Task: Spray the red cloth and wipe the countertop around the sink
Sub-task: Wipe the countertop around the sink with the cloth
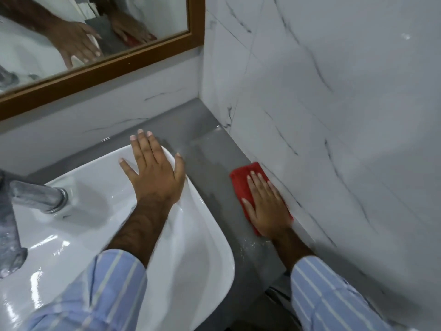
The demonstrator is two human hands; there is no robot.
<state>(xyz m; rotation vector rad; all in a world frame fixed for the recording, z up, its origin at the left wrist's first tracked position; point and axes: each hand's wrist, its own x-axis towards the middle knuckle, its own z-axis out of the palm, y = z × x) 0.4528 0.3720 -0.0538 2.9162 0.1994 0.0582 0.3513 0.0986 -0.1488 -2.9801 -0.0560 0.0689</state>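
Striped sleeves [329, 297] of mine fill the bottom of the view, one arm running out over the sink [207, 247] and the other along the wall. My left hand [156, 173] lies flat and spread on the far rim of the basin, fingers open, gripping nothing, just propping me up. My right hand [267, 206] is flat too, palm down, pressing the red cloth [241, 185] onto the grey countertop [214, 187]; the fingers are stretched out rather than curled, so the cloth is pinned under the palm, not pinched.

That cloth sits on the narrow strip between the sink and the marble-patterned wall [334, 115], its right edge up against the wall. It looks soft, thin and light, probably damp, so I judge it will bunch or slip out if I push with the fingertips alone; broad pressure from the whole palm should keep it flat.

Room is tight: the sink rim hems the strip on the left, the wall on the right. Open run lies ahead toward the back corner below the mirror [100, 68], where the surface shows a wet sheen, and back toward me, where specks dot the counter. The tap [35, 194] stands well to the left.
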